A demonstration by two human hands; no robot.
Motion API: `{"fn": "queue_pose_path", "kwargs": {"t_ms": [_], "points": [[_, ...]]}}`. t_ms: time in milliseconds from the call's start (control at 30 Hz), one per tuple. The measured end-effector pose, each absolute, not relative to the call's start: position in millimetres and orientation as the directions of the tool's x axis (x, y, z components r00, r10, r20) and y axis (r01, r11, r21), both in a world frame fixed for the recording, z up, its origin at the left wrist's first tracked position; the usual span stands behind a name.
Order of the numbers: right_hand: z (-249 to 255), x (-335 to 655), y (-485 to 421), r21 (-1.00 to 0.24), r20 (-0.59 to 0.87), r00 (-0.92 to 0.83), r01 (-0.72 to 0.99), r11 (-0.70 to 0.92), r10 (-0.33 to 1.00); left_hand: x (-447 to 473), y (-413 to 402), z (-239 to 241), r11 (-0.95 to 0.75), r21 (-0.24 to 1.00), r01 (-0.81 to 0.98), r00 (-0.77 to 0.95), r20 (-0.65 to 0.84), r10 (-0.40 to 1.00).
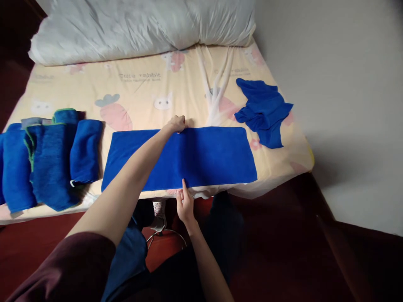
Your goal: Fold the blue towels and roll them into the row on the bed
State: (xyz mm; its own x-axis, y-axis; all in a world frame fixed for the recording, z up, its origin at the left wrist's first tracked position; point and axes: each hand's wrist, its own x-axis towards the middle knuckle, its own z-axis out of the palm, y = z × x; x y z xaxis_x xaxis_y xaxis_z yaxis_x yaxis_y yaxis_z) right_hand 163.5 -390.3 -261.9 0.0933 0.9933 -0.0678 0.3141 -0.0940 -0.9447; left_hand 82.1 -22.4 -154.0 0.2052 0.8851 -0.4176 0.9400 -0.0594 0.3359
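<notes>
A blue towel [217, 155] lies spread lengthwise along the near edge of the bed, with a raised crease across its middle. At its far edge, by the crease, my left hand [178, 123] is closed with the fingers curled on the cloth. My right hand [185, 205] is at the near edge of the towel, below the same crease. Its index finger is stretched onto the cloth and the thumb stands apart; the other fingers are bent. My left forearm crosses over the left half of the towel.
Several folded blue towels [50, 163] sit at the left, some with green edging. A crumpled blue cloth [264, 109] lies at the right. Behind is a rolled grey-white quilt [141, 29] on the patterned sheet [138, 92]. A pale wall [340, 105] borders the right side.
</notes>
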Motion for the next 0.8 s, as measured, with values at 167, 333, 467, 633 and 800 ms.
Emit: {"fn": "queue_pose_path", "kwargs": {"t_ms": [167,333,467,633,800], "points": [[-257.3,162.1,-397.1,-0.922,-0.075,0.112,0.372,-0.112,0.991,80.8,-21.3,-157.3,-0.065,0.426,0.903,0.235,-0.36,0.903],[-255.9,163.8,-399.7,-0.908,-0.096,0.113,0.397,-0.133,0.989,79.0,-20.2,-172.2,-0.044,0.489,0.871,0.264,-0.392,0.882],[-256.3,165.6,-399.6,-0.902,-0.003,0.128,0.427,-0.058,0.992,75.8,-19.6,-178.0,-0.024,0.571,0.821,0.253,-0.324,0.912],[-253.4,175.2,-404.5,-0.845,0.231,0.21,0.527,0.089,0.95,70.1,-26.8,-146.7,-0.083,0.703,0.706,0.257,-0.145,0.955],[-225.0,199.9,-405.5,-0.732,0.459,0.306,0.663,0.159,0.834,62.2,-49.8,-77.8,-0.138,0.788,0.601,0.289,-0.053,0.956]]}}
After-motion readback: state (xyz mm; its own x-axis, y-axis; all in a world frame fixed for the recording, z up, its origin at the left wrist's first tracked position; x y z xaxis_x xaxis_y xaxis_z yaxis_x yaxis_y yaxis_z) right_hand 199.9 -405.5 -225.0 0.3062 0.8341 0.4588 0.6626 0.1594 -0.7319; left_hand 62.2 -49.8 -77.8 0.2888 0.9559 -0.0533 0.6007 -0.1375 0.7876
